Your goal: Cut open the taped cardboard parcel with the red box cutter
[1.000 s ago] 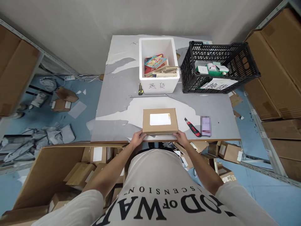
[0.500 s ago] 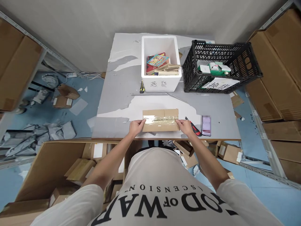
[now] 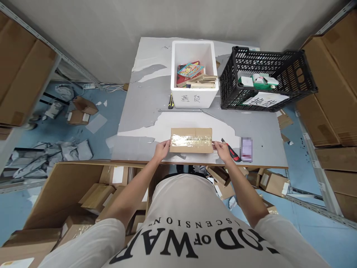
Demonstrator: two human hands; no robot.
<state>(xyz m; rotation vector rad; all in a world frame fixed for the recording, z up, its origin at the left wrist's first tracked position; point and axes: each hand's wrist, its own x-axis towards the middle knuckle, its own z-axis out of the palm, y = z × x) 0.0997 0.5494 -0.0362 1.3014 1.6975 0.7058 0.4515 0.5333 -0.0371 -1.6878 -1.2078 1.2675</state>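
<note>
A flat brown cardboard box (image 3: 191,146) with shiny clear tape across its top is held level over the near part of the table. My left hand (image 3: 162,150) grips its left end, and my right hand (image 3: 222,150) grips its right end. Both hands have their fingers closed at the box's short sides, with the fingertips partly hidden. Just right of my right hand lies a red and black utility knife (image 3: 232,152). Beside the knife is a phone (image 3: 247,149) with a blurred screen.
A white foam box (image 3: 194,97) with books stands at the table's back. To its right is a black plastic crate (image 3: 269,80) holding small green and white boxes. A yellow and black cutter (image 3: 171,101) lies by the foam box. Below left, a big carton (image 3: 67,193) holds several parcels.
The cardboard box has tilted slightly and its tape catches more light. Both hands still hold its ends. The whole view has shifted a little.
</note>
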